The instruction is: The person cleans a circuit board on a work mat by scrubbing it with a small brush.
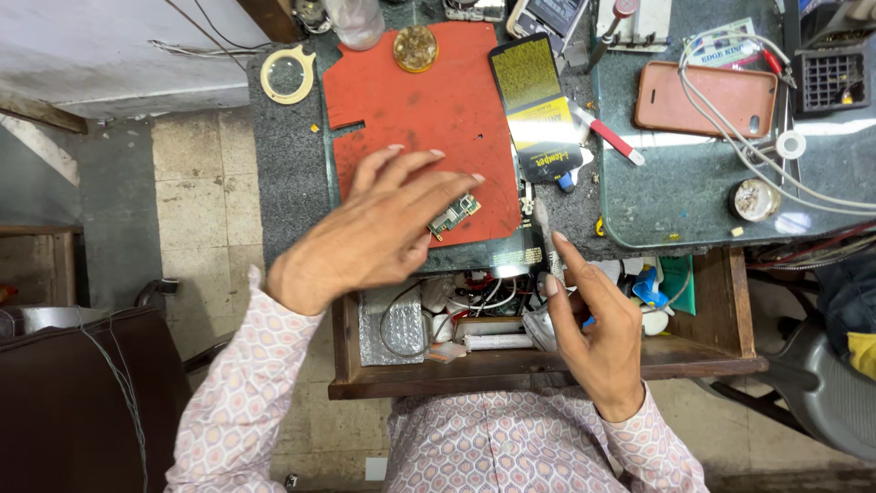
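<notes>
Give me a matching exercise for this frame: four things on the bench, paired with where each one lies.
Things:
1. circuit board
2. phone case
3. magnifying glass
4. syringe

Places:
A. in the open drawer
B. on the glass top, right side
C. on the red mat's lower edge, by the left hand's fingers
D. left of the red mat, near the bench corner

Pairs: 1-C, 2-B, 3-D, 4-A

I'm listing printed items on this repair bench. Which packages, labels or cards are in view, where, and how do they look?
Flat packet: right edge of the red mat, tall rectangle, black with yellow panels.
Printed card: far right under the white cable, pale green and white, partly hidden.
Bubble-wrap pouch: open drawer, below the left hand, silvery.
</notes>
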